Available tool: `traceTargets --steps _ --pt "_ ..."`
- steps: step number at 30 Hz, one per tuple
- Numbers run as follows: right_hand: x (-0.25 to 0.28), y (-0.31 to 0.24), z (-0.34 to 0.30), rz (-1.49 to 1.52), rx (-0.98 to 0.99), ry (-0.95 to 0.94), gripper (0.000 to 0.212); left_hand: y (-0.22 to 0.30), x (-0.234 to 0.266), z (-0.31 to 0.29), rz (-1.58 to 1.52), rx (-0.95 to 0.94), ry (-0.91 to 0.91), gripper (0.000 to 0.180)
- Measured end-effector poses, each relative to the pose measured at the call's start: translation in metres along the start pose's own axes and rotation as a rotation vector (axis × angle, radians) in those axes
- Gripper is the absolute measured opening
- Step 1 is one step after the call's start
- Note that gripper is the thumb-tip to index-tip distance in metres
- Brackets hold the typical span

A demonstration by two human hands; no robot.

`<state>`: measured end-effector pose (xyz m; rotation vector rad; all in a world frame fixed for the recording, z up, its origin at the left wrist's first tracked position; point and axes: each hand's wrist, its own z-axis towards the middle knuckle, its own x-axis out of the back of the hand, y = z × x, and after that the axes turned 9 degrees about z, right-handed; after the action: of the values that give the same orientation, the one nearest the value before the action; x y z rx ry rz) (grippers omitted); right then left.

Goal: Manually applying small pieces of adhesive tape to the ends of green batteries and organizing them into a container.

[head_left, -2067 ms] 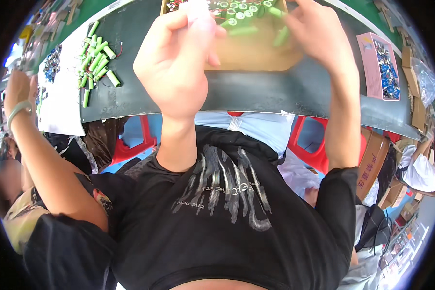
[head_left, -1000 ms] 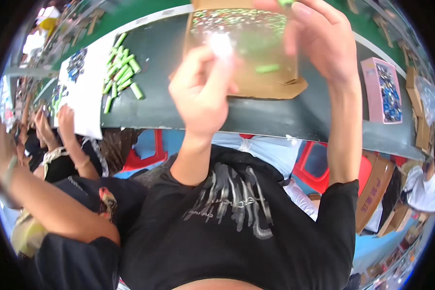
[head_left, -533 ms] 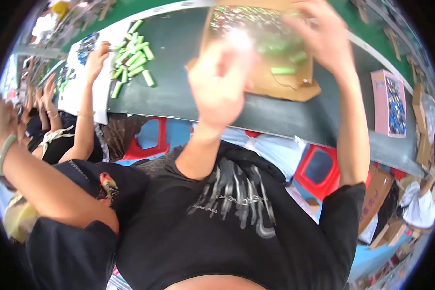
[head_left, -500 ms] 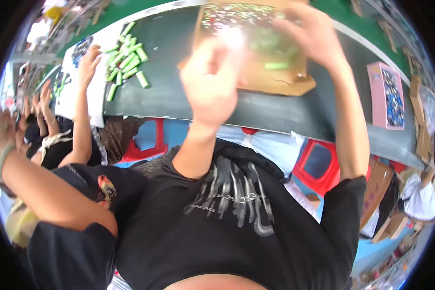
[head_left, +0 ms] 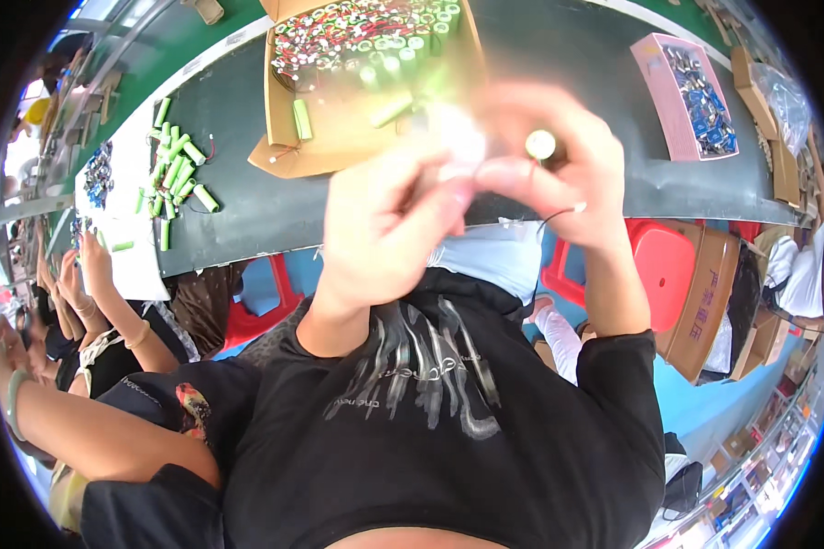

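A green cylindrical battery (head_left: 540,144) sits end-on in the right hand (head_left: 588,178), whose blurred fingers curl round it; a dark wire trails across that palm. The left hand (head_left: 362,229), raised beside it, pinches a glaring white object (head_left: 460,137), too blurred to identify. Both elbows bend, wrists lifted near the edge of the dark table (head_left: 568,64). Beyond lies an open cardboard box (head_left: 334,157) of wired green cells; a pink box (head_left: 655,91) holds blue parts rightward. A red stool (head_left: 661,274) stands below.

The green cylinders (head_left: 302,120) have smooth, plastic-looking skin; the brown box (head_left: 286,162) is of matt cardboard, the dark surface (head_left: 238,188) smooth, the red stool (head_left: 664,270) of smooth plastic.
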<state>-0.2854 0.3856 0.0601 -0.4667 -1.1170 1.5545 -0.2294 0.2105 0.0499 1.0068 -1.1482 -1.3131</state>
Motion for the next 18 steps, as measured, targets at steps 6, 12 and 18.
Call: traceTargets --steps 6,12,18 --pt "-0.007 0.013 -0.027 -0.153 0.374 0.126 0.026 -0.003 -0.018 -0.006 -0.224 0.2 -0.122 0.024" --pt "0.017 -0.013 -0.045 0.187 -0.185 -0.002 0.033 -0.023 -0.016 -0.005 -0.499 0.409 -0.35 0.017" --pt "0.034 0.011 -0.062 0.344 -0.275 -0.257 0.047 -0.025 0.002 0.009 -0.382 0.432 -0.48 0.019"
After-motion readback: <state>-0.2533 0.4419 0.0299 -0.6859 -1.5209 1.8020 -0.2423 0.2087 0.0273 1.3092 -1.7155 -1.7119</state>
